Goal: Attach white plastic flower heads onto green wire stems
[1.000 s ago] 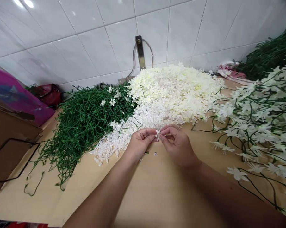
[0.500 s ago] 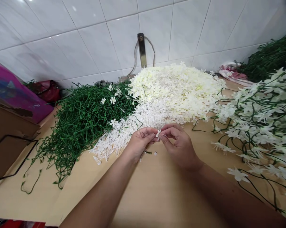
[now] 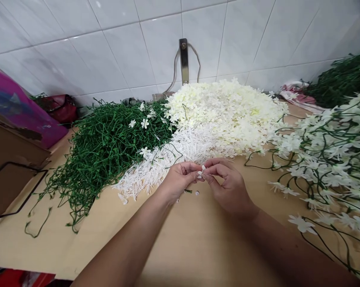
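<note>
Both hands meet over the front middle of the table. My left hand (image 3: 182, 179) pinches a small white artificial flower (image 3: 202, 170) between thumb and fingers. From the other side, my right hand (image 3: 227, 183) is closed at the same flower, thumb and forefinger on a thin white piece that looks like a stamen. Just behind the hands lies a heap of thin white stamens (image 3: 186, 143), merging into a mound of loose white blossoms (image 3: 227, 107). A short green bit (image 3: 188, 191) and a small white piece (image 3: 197, 193) lie below the fingers.
Green plastic stems (image 3: 108, 135) are piled at left. Flowers on stems (image 3: 332, 151) spread along the right edge, with more green stems (image 3: 347, 75) behind. A brown carton (image 3: 12, 159) and purple bag (image 3: 21, 103) stand at far left. A tiled wall (image 3: 159, 48) closes off the back.
The view has shifted slightly, so the scene sits a little further right. Both hands remain at the flower, which appears turned a little between the fingers.
</note>
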Demonstrator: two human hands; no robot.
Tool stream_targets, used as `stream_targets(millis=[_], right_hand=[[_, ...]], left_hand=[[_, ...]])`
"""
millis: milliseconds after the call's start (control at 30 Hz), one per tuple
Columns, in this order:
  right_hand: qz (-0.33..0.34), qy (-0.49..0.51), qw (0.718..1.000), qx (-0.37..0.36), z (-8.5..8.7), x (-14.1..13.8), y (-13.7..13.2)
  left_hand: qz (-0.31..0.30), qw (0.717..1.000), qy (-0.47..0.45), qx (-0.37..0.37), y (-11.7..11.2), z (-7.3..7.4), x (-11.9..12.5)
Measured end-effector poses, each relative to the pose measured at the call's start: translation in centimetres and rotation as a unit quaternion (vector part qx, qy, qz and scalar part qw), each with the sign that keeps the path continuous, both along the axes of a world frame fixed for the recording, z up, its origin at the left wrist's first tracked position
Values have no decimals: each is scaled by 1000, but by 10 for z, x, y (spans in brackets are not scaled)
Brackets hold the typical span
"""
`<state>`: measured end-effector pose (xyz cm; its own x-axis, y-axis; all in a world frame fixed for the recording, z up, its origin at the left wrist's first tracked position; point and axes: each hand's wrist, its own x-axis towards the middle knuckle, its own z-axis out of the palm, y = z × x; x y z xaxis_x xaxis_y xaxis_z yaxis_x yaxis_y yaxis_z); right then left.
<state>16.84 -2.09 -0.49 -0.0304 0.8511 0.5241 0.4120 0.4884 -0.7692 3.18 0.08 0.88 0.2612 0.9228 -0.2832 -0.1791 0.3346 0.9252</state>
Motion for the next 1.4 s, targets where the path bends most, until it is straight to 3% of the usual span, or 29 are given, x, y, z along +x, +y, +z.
stream_targets(millis=[100,200,300,800,1000,1167,1267,1333,1400], right_hand=[[20,71,995,-65,2,0,-2],[47,160,973,-157,3,1,-1],[84,202,955,-199,3,3,0],[138,234,933,-238,9,4,1],[126,215,942,-225,8,1,-2],[116,212,947,-211,12,3,-3],[111,207,949,-209,18,8,-3],[107,209,948,-213,20,11,-3],[101,214,946,-220,21,13,-2]], left_hand=[[-3,1000,-2,15,0,0,0],[1,1000,-2,30,-1,2,0],[2,999,-7,45,-2,4,1],[-51,997,1,64,-4,3,0],[-73,993,1,91,-4,-1,0],[-70,985,60,145,-8,6,-1],[10,950,192,247,-3,11,-10],[64,884,317,339,3,13,-22],[63,815,426,388,11,13,-35]])
